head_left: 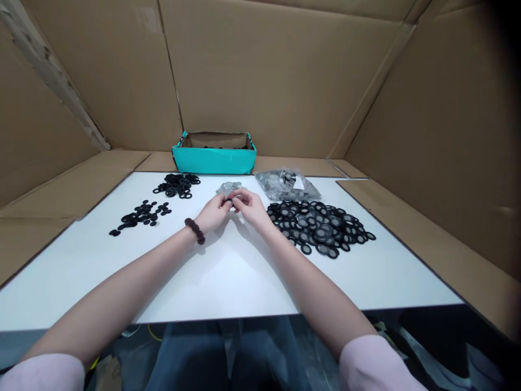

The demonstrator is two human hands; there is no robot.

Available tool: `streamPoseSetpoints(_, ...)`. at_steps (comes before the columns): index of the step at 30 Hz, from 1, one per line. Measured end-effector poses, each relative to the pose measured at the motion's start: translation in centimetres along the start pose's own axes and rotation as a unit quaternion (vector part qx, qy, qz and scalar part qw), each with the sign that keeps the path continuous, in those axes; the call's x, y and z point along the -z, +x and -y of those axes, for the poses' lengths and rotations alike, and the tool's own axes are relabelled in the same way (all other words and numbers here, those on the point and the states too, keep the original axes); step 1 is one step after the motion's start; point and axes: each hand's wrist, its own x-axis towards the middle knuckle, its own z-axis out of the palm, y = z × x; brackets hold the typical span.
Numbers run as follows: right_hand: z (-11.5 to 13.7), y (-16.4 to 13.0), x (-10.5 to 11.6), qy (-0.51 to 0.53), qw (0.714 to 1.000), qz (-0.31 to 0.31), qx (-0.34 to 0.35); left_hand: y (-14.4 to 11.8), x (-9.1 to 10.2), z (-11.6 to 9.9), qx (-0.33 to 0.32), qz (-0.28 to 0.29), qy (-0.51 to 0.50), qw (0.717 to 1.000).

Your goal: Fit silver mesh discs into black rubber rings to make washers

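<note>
My left hand (214,213) and my right hand (249,208) meet above the middle of the white table. Between their fingertips they pinch a small black ring (228,200); fingers cover much of it. Just beyond the hands lies a little heap of clear discs (230,187), partly hidden by them. To the right of my right hand spreads a large pile of black-rimmed discs with grey centres (321,228). Black rings (177,185) are heaped at the back left. Nearer on the left, small black round pieces (142,213) lie scattered.
A turquoise box (214,161) with dark pieces inside stands at the table's back edge. Right of it rests a clear plastic bag (287,185) full of grey discs. Cardboard walls (280,76) enclose the white table (228,293) at the back and sides.
</note>
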Motion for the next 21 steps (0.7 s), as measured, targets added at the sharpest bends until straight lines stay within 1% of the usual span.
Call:
streamPoseSetpoints(3, -0.2, 0.0, 0.1, -0.011, 1.0, 0.008, -0.006, 0.1, -0.5, 0.4, 0.019, -0.004, -0.048, 0.999)
streamPoseSetpoints(5, -0.4, 0.0, 0.2, -0.037, 0.999, 0.01, 0.005, 0.2, -0.6, 0.5, 0.036, 0.01, -0.085, 0.996)
streamPoseSetpoints(8, -0.2, 0.0, 0.5, -0.127, 0.991, 0.018, 0.035, 0.1, -0.2, 0.1, 0.059, 0.08, -0.126, 0.987)
streamPoseSetpoints(10, 0.3, -0.2, 0.7, -0.2, 0.977, 0.043, 0.054, -0.1, 0.3, -0.2, 0.08, 0.142, -0.134, 0.977)
streamPoseSetpoints(13, 1.2, -0.6, 0.9, -0.305, 0.944, 0.115, 0.061, -0.2, 0.8, -0.4, 0.084, 0.235, -0.082, 0.965)
streamPoseSetpoints(14, 1.5, -0.7, 0.9, -0.336, 0.93, 0.136, 0.06, -0.2, 0.9, -0.5, 0.072, 0.253, -0.056, 0.963)
streamPoseSetpoints(15, 1.8, -0.7, 1.1, -0.366, 0.918, 0.142, 0.059, -0.1, 1.0, -0.5, 0.056, 0.256, -0.028, 0.965)
streamPoseSetpoints(16, 2.2, -0.7, 1.3, -0.394, 0.908, 0.133, 0.058, 0.1, 1.2, -0.5, 0.034, 0.238, -0.001, 0.971)
streamPoseSetpoints(17, 2.4, -0.6, 1.6, -0.422, 0.899, 0.107, 0.052, 0.3, 1.4, -0.5, 0.008, 0.2, 0.032, 0.979)
streamPoseSetpoints(18, 2.7, -0.5, 2.1, -0.449, 0.89, 0.068, 0.041, 0.5, 1.9, -0.5, -0.018, 0.147, 0.074, 0.986)
streamPoseSetpoints(19, 3.0, -0.4, 2.7, -0.476, 0.879, 0.027, 0.026, 0.8, 2.5, -0.4, -0.042, 0.083, 0.127, 0.988)
streamPoseSetpoints(20, 3.2, -0.2, 3.4, -0.501, 0.865, -0.009, 0.007, 1.1, 3.2, -0.2, -0.057, 0.018, 0.195, 0.979)
streamPoseSetpoints(21, 3.3, -0.1, 4.1, -0.526, 0.85, -0.035, -0.013, 1.3, 4.2, 0.1, -0.053, -0.04, 0.272, 0.96)
